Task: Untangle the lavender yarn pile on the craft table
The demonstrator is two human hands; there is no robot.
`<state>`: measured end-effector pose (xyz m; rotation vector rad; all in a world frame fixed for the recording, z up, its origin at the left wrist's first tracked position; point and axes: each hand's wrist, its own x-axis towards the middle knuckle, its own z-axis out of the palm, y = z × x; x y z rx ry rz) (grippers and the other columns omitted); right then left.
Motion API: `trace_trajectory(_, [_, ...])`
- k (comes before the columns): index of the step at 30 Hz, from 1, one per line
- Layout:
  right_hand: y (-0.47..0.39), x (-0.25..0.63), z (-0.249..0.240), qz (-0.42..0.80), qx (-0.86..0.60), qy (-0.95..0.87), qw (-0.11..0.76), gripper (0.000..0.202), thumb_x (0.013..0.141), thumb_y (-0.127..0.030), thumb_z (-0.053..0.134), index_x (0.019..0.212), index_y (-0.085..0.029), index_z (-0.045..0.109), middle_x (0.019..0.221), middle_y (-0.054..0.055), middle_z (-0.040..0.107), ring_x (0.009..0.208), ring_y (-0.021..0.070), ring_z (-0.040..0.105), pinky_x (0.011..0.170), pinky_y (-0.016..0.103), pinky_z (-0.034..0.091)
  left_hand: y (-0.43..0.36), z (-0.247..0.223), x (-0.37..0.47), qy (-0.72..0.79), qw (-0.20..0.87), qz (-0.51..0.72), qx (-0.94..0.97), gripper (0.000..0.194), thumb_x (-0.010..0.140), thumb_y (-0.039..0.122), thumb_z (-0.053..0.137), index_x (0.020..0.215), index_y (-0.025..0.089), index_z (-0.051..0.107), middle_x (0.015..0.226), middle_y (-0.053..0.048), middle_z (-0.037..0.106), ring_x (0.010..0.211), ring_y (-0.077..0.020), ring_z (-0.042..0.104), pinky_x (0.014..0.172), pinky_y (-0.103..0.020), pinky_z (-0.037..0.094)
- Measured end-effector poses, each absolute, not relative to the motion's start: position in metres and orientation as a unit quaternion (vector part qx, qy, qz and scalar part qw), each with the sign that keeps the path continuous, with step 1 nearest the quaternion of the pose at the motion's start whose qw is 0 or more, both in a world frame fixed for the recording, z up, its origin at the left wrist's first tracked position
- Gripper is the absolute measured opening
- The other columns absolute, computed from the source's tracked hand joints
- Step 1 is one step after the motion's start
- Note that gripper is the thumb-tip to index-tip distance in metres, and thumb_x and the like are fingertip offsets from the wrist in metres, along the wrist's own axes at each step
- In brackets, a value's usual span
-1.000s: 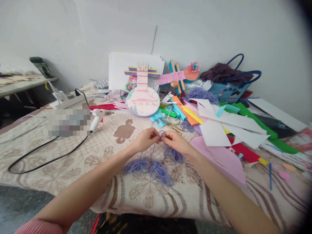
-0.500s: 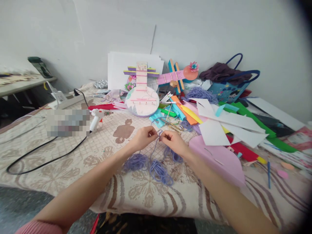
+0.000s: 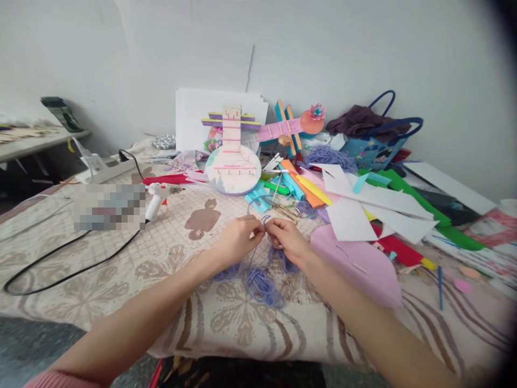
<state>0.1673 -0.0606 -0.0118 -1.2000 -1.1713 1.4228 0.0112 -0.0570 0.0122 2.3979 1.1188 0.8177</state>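
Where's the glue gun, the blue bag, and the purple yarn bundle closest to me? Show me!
Glue gun (image 3: 156, 201): head view, on its white handle.
Blue bag (image 3: 365, 153): head view, on its patterned side.
Yarn bundle (image 3: 262, 285): head view, on its middle loops.

Loose bundles of thin purple yarn (image 3: 262, 287) look soft, fibrous and matt on a beige-and-brown patterned woven cloth (image 3: 242, 318) with a dull, slightly coarse face. The white pistol-shaped glue gun (image 3: 156, 201) is smooth plastic, and the looped black cord (image 3: 38, 292) has a smooth, rubbery-looking coat. Flat white angular sheets (image 3: 350, 221) and a rounded lilac sheet (image 3: 363, 275) appear smooth and matt. The crumpled dark-purple cloth (image 3: 359, 124) is soft and lustreless; the pale grey wall (image 3: 323, 54) looks matt.
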Motion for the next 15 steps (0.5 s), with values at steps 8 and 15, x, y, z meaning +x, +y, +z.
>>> trace_trajectory(8, [-0.064,0.161,-0.016,0.610,-0.459,-0.432,0.480,0.030,0.065,-0.037,0.065,0.057,-0.018,0.043,0.041,-0.009,0.033,0.036,0.0044,0.026,0.037,0.020,0.013,-0.062,0.009,0.015,0.378,0.074,0.214,0.898,0.023,0.084,0.018,0.043,0.074,0.016,0.063,0.076,-0.007,0.057,0.071,-0.0172,0.054,0.063,-0.026,0.037])
trace_trajectory(15, [-0.063,0.161,-0.018,0.596,-0.475,-0.431,0.484,0.024,0.066,-0.036,0.064,0.065,-0.017,0.048,0.044,-0.008,0.037,0.037,0.0044,0.030,0.037,0.018,0.016,-0.052,0.027,-0.020,0.398,0.270,0.278,0.831,0.024,0.082,0.030,0.050,0.098,0.018,0.064,0.084,-0.006,0.065,0.074,-0.0156,0.058,0.066,-0.024,0.043])
